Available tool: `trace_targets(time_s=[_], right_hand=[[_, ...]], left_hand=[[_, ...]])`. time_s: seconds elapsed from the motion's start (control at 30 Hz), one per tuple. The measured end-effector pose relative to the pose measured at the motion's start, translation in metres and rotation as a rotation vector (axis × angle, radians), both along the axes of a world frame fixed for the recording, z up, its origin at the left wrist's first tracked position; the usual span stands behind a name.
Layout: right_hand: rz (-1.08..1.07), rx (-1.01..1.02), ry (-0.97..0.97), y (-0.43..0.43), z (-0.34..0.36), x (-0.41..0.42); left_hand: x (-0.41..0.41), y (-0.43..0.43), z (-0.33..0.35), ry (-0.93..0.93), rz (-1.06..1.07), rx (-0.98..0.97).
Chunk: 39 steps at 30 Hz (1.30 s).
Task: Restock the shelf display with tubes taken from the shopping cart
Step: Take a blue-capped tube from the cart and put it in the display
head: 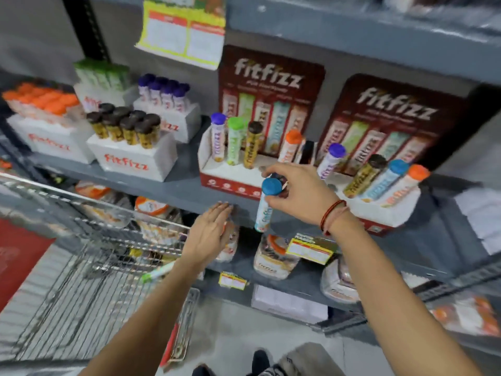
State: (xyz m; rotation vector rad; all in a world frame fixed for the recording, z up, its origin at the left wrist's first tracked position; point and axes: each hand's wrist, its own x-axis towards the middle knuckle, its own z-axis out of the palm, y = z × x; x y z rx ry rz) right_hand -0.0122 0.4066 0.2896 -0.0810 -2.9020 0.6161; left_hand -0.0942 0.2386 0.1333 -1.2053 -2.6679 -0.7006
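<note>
My right hand [298,192] grips a blue-capped tube [267,204] by its top, holding it upright just in front of the left display stand [230,177]. That stand holds purple, green, brown and orange-capped tubes with a gap between brown and orange. A second display stand [379,210] to the right carries several tubes, one blue-capped. My left hand [210,232] hovers flat and empty, fingers together, near the shelf edge [187,191]. The wire shopping cart [89,256] is at lower left with a green-capped tube [158,272] lying in it.
White boxes of orange, brown, purple and green-capped tubes [127,134] stand on the left of the shelf. Jars and price tags [309,249] fill the shelf below. A yellow sign [184,28] hangs above. My shoes show at the bottom.
</note>
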Motion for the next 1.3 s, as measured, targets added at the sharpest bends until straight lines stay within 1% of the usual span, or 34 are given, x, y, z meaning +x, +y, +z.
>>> trace_targets(time_s=[0.07,0.23,0.47,0.6,0.77,0.9,1.2,1.3], right_hand=[[-0.052,0.003,-0.001,0.015,0.004,0.012],[-0.113,0.006,-0.007,0.043,0.011,0.033],[-0.149,-0.090,-0.012,0.057,0.023,0.041],[-0.143,-0.067,0.006,0.056,0.029,0.035],[-0.179,-0.030,0.062,0.055,0.034,0.018],[-0.141,-0.003,0.085,0.058,0.035,-0.002],[-0.091,0.161,0.035,0.061,0.041,-0.065],[-0.122,0.161,-0.016,0.062,0.037,-0.080]], left_hand=[[0.002,0.019,0.001,0.018,-0.060,-0.028],[0.008,0.044,-0.009,0.018,-0.130,-0.095],[0.006,0.044,-0.024,0.010,-0.160,-0.124],[0.004,0.041,-0.024,0.031,-0.193,-0.124],[-0.001,0.038,-0.028,0.080,-0.224,-0.082],[-0.002,0.039,-0.028,0.086,-0.220,-0.081],[-0.007,0.039,-0.037,0.097,-0.216,-0.067],[-0.008,0.039,-0.039,0.097,-0.220,-0.070]])
